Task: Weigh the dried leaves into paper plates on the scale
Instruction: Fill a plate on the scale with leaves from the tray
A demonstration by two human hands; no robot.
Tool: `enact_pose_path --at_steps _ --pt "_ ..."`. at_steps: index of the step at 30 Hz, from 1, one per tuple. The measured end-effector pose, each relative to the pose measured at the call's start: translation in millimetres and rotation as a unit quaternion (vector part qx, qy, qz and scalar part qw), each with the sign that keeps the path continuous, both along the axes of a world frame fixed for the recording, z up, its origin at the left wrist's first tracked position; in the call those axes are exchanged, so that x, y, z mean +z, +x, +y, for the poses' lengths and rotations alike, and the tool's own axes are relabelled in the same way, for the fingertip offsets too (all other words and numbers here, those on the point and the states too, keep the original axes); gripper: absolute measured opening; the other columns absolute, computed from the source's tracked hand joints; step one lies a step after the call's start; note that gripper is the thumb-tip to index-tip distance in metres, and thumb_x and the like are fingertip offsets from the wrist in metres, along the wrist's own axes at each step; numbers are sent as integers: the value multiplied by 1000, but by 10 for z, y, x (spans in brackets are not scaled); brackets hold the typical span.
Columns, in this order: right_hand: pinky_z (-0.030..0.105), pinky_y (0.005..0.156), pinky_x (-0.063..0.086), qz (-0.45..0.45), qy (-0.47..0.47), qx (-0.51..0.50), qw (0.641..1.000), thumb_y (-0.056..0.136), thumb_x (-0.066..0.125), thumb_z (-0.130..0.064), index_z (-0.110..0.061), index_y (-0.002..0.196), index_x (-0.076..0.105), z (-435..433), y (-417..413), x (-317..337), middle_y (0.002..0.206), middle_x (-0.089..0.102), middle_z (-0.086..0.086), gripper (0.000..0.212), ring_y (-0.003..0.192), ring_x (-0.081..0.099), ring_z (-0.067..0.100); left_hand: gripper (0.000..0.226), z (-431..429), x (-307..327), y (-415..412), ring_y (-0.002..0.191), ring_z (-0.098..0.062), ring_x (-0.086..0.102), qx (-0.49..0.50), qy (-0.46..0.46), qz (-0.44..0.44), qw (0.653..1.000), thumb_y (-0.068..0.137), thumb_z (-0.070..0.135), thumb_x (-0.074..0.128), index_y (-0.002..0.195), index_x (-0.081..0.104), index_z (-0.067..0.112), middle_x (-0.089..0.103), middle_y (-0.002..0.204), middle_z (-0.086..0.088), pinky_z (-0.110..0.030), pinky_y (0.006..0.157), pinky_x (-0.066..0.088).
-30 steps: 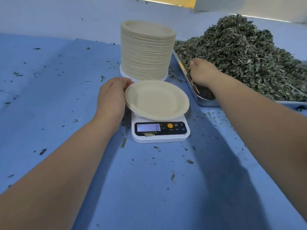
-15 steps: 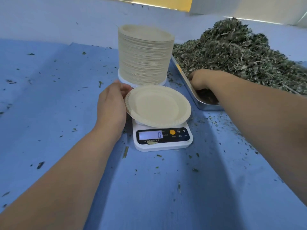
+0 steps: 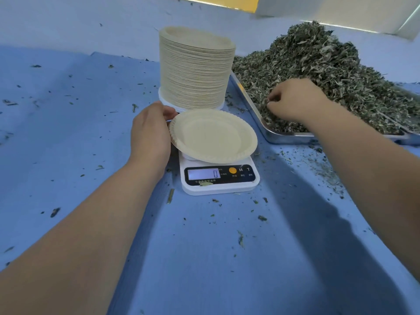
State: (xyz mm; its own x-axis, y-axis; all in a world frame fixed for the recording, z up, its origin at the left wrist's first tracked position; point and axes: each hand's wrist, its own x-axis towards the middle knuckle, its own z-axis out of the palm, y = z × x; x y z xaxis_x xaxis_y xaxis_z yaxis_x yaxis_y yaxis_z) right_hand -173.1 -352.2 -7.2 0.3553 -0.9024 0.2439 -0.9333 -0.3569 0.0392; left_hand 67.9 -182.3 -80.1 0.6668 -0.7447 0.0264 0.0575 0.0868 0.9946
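**A:** On the scale [image 3: 219, 178], your empty paper plate [image 3: 213, 135] sits. Your left hand [image 3: 151, 133] grips its rim, and the display reads 0.

**B:** And the leaves?

**A:** Right of the scale, your right hand [image 3: 293, 101] curls into the dried leaves [image 3: 329, 71] on the tray [image 3: 284, 135], gathering a pinch. Next, I'd judge: carry it over, drop gently. Buttons read M and T; smaller print illegible.
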Motion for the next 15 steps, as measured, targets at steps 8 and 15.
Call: enact_pose_path --at_steps 8,15 --pt "35 80 43 32 186 -42 981 103 43 -48 -22 155 33 -122 26 -304 137 54 22 58 95 54 31 35 22 -8 19 90 -13 71 -4 -9 18 1000 78 42 41 84 69 22 78 98 4 -36 84 52" --pt "32 57 42 -158 -54 8 986 98 49 -16 -15 126 57 -91 -77 -316 95 65 14 29 68 55 28 34 20 2 26 101 -21 71 -10 1 6 1000 78 41 41 80 69 23 78 99 3 -47 94 54"
